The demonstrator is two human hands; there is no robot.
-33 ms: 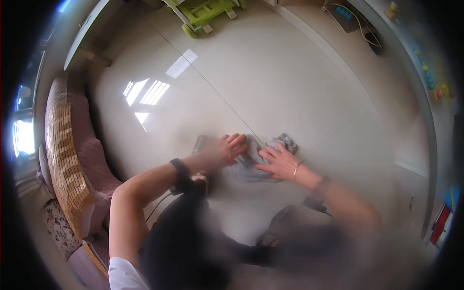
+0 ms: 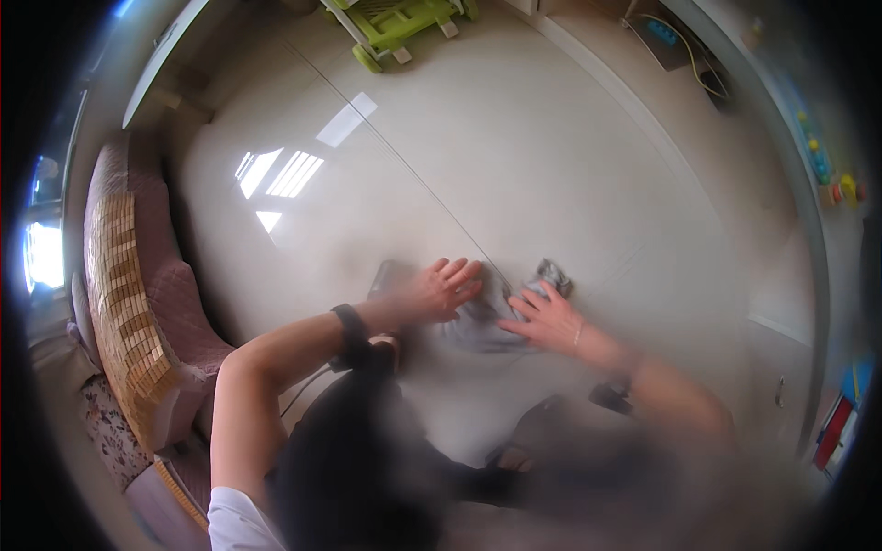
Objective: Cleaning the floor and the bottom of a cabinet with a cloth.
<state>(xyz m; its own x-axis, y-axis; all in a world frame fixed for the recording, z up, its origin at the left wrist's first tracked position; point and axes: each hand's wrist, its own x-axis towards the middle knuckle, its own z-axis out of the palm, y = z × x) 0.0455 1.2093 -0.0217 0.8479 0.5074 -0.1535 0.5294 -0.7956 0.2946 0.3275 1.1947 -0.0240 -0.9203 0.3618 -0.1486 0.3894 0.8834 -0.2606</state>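
Tiled floor (image 2: 514, 165), one grey cloth (image 2: 482, 321), two hands (image 2: 496, 303)

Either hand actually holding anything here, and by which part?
Nothing is lifted. Both hands lie flat on a small grey cloth garment spread on the floor: left hand on its left part, right hand on its right. No closed grip visible.

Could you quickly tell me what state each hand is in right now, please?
Left hand: open, fingers spread, pressing flat on the grey cloth on the floor.
Right hand: open, fingers spread, flat on the same cloth.
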